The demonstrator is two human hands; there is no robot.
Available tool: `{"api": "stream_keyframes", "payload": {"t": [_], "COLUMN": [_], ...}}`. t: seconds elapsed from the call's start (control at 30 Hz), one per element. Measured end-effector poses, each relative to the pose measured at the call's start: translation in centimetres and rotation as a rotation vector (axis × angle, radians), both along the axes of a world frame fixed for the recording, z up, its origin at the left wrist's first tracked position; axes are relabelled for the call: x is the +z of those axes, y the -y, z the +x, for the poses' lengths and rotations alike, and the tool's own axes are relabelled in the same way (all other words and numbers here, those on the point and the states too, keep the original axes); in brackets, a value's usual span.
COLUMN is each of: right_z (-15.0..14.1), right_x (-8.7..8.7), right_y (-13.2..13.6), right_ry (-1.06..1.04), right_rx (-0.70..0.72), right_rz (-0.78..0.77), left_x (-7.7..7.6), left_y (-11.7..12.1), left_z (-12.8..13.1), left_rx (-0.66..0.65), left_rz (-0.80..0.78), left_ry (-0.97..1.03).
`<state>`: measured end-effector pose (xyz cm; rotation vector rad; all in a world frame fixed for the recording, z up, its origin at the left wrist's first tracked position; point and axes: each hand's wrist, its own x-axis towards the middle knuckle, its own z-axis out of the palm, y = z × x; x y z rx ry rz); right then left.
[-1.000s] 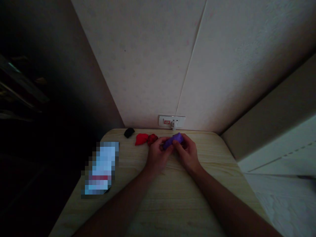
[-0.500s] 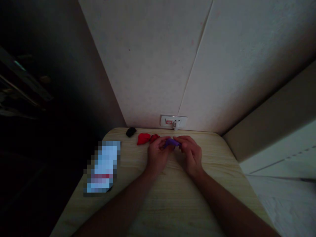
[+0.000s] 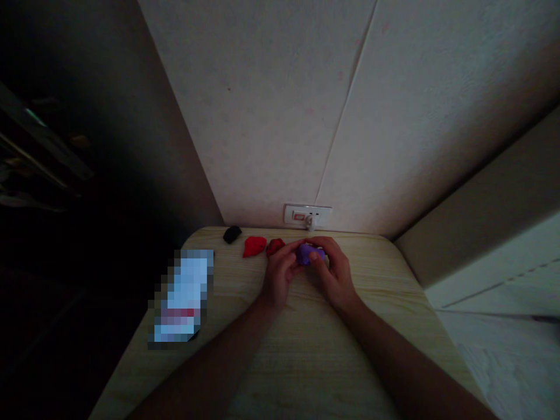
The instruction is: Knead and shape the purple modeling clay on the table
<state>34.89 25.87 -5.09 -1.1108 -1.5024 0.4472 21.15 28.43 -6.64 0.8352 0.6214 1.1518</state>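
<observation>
Between my two hands is a soft, crumpled purple piece [image 3: 310,254]; whether it is cloth, film or clay I cannot tell. My right hand [image 3: 336,271] is closed around its right side, with the thumb pressed on the near face. From the left, my left hand [image 3: 279,274] holds it with bent fingers, partly hidden behind it. Just left of that hand lies a dark red crumpled piece [image 3: 275,247]. Beside it is a bright red piece [image 3: 254,246], pointed at its lower left end. Farther left, near the back edge, sits a small black piece [image 3: 232,234].
The wooden tabletop [image 3: 306,350] meets a papered wall [image 3: 262,116]. A wall socket [image 3: 307,215] with a plug in it sits just above the back edge. A phone-like device [image 3: 186,291], blurred by pixels, lies at the left edge. A pale cabinet-like piece [image 3: 490,233] stands right.
The purple piece went from a long folded shape to a drooping one, and now is a compact lump. My right hand's fingers have closed over it. The other pieces stay put.
</observation>
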Motion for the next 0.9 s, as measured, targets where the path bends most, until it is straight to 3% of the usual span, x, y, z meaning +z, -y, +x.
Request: {"api": "stream_keyframes", "payload": {"t": [0.4, 0.6, 0.9], "right_z": [0.3, 0.5, 0.2], "right_x": [-0.6, -1.2, -1.3], "right_y": [-0.1, -0.3, -0.5], "right_ry": [-0.084, -0.288, -0.459], "right_rx": [0.0, 0.061, 0.036], "right_rz": [-0.129, -0.189, -0.314], "left_x": [0.1, 0.4, 1.0], "left_y": [-0.2, 0.0, 0.0], "left_z": [0.4, 0.3, 0.5], "left_rx": [-0.004, 0.044, 0.005], "left_rz": [0.182, 0.33, 0.179], "left_ry": [-0.142, -0.419, -0.301]}}
